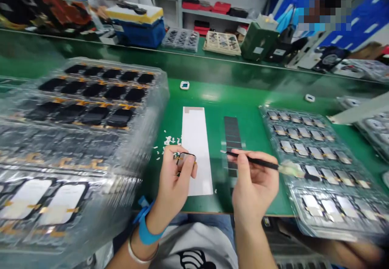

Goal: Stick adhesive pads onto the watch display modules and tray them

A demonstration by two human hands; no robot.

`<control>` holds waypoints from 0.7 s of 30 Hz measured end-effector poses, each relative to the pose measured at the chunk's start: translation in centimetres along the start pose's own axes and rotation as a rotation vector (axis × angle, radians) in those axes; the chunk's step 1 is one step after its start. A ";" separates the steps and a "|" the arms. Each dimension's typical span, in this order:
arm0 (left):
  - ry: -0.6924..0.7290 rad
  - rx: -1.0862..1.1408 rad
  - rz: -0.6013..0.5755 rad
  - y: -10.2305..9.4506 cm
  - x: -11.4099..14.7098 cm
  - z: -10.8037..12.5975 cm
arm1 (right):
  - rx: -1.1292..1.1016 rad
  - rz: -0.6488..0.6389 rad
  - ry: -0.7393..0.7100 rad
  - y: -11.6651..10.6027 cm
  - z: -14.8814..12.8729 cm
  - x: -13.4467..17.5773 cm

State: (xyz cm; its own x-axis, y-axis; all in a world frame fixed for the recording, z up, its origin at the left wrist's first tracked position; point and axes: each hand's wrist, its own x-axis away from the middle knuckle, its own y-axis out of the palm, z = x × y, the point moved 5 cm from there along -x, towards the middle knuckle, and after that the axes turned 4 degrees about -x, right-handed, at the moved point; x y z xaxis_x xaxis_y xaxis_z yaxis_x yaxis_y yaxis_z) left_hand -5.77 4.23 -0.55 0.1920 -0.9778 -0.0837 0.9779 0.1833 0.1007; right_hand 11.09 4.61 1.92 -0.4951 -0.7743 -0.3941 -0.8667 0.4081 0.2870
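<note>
My left hand [174, 180] pinches a small screen module [184, 158] with a dark rim and a silvery face, above a long white strip [197, 135] on the green bench. Black tweezers [263, 162] lie between the thumb and fingers of my right hand [257, 186]. Their tips point left, and a tiny pale piece [223, 151] shows at the end; whether they grip it I cannot tell. Beneath the tips runs a strip of dark rectangles [232, 129]. Small white scraps [171, 140] are scattered left of the white strip.
Tall stacked clear trays [164, 82] of screen modules stand at left. Another tray [267, 117] of modules lies at right, beside a slanted pale post [358, 109]. Behind is a raised green ledge [188, 64] bearing a blue box [138, 32] and parts trays; other people are beyond it.
</note>
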 end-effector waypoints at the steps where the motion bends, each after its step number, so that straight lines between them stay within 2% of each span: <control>1: 0.003 -0.016 0.003 -0.1 0.0 0.1 | 0.035 -0.004 0.013 -1.0 -0.2 -0.7; 5: 0.011 -0.075 -0.004 -0.4 0.0 0.0 | 0.170 -0.095 0.169 -5.4 0.0 -2.7; 8: 0.013 -0.129 -0.074 -0.2 0.1 -0.2 | 0.190 -0.215 0.255 -7.4 0.7 -2.4; 11: -0.007 -0.225 -0.182 0.5 0.5 -0.4 | 0.188 -0.280 0.328 -8.1 1.9 -1.5; 15: -0.016 -0.371 -0.282 1.1 1.0 -0.4 | 0.205 -0.284 0.387 -8.1 3.2 -1.0; 18: 0.049 -0.469 -0.381 1.4 1.1 -0.2 | 0.218 -0.282 0.414 -8.0 3.6 -1.1; 21: 0.176 -0.592 -0.519 2.3 1.2 0.1 | 0.222 -0.278 0.436 -8.2 3.8 -1.2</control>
State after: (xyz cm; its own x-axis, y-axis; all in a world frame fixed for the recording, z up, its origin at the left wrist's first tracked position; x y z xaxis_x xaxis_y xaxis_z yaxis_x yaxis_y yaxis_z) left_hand -3.35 3.51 -0.37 -0.3373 -0.9316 -0.1357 0.8181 -0.2187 -0.5319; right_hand 18.50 4.00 -3.25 -0.2161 -0.9762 -0.0172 -0.9763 0.2159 0.0145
